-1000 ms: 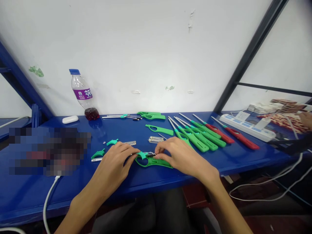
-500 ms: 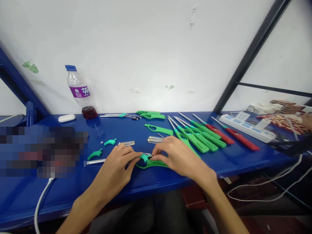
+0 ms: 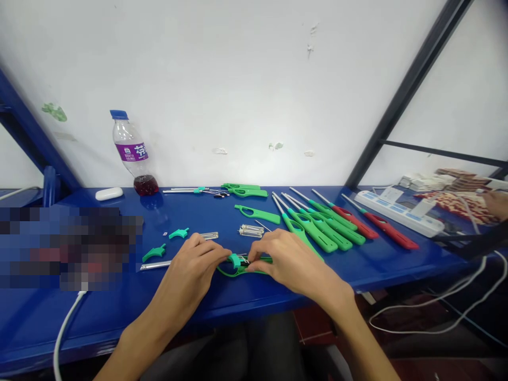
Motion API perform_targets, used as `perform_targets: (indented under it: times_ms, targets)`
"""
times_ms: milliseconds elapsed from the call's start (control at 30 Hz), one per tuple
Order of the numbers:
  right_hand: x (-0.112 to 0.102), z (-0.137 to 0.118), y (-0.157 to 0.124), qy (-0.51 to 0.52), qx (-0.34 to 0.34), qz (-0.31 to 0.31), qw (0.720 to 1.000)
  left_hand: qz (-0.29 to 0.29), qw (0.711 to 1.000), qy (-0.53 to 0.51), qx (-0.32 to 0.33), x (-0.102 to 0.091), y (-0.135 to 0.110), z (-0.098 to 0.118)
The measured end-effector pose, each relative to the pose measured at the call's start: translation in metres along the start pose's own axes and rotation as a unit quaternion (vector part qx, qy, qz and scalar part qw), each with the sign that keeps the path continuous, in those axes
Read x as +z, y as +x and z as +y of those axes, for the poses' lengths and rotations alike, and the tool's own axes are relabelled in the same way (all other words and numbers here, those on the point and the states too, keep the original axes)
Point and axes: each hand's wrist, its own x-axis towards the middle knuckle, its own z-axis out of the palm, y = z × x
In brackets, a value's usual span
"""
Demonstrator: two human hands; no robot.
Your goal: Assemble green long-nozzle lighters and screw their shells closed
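A green lighter handle shell [image 3: 234, 271] lies near the front edge of the blue table [image 3: 246, 296], with a teal trigger piece [image 3: 235, 259] and small metal parts seated in it. My left hand [image 3: 194, 270] has its fingers curled, the fingertips pinching at the shell's left end by the trigger. My right hand [image 3: 289, 259] is closed over the shell's right part, thumb and forefinger pressing at the metal parts beside the trigger. A metal tube [image 3: 154, 265] runs out to the left from under my left hand.
Two loose teal triggers [image 3: 154, 252] and small metal parts [image 3: 251, 230] lie nearby. Several finished green and red long lighters [image 3: 329, 225] lie at right, more green shells [image 3: 256, 213] behind. A bottle [image 3: 133, 153] and white case [image 3: 108, 193] stand at back left; a power strip [image 3: 397, 212] at right. Another person's hand [image 3: 498, 203] shows at far right.
Both hands stay on the green shell; my right hand has slid left, covering more of it, and its fingers have closed in on the trigger area. The view shifted slightly.
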Motion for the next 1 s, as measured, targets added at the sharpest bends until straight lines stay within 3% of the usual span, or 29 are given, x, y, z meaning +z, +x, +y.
perform_targets:
  times_ms: [500, 800, 1000]
  targets:
    - [0.0052, 0.0014, 0.0000, -0.002, 0.000, -0.013, 1.000, -0.026, 0.999, 0.031, 0.007, 0.0055, -0.0026, -0.0064]
    - [0.0030, 0.0036, 0.0008, -0.008, 0.004, -0.002, 1.000, -0.013, 1.000, 0.020, 0.004, 0.0043, -0.0022, 0.0011]
    - [0.0050, 0.0062, 0.0032, 0.023, 0.011, 0.002, 1.000, -0.034, 0.999, 0.026, -0.006, 0.0079, -0.0035, 0.0021]
